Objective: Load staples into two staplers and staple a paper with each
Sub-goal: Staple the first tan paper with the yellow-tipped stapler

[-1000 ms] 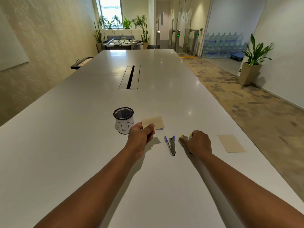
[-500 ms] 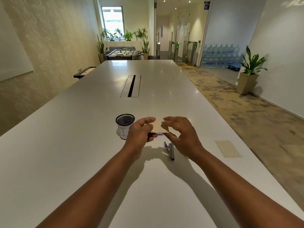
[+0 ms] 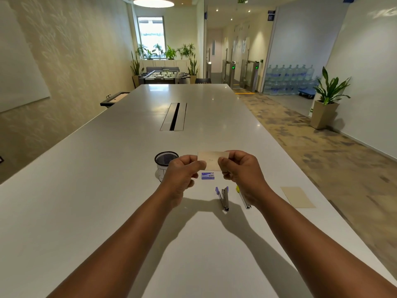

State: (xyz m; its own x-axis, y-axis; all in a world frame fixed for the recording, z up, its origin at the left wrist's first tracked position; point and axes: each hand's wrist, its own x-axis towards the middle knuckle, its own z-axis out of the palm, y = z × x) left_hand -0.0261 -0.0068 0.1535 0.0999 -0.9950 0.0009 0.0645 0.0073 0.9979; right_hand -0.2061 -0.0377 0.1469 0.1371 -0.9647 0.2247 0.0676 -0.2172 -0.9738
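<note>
A small tan paper (image 3: 212, 159) is held up above the table, pinched between my left hand (image 3: 183, 172) at its left edge and my right hand (image 3: 240, 168) at its right edge; a small staple mark shows near its middle. Below it on the table lies a small blue staple box (image 3: 208, 175). A purple stapler (image 3: 223, 197) lies open on the table just in front of my hands. A yellow stapler (image 3: 242, 197) lies beside it, partly hidden by my right wrist. A second tan paper (image 3: 297, 196) lies flat to the right.
A black mesh cup (image 3: 164, 164) stands on the long white table (image 3: 107, 190) left of my left hand. A cable slot (image 3: 174, 116) runs along the table's middle further away. The table's right edge drops to carpeted floor.
My right hand left the yellow stapler on the table and came up to the paper; both hands now hold it higher and flatter toward the camera. The view tilted upward.
</note>
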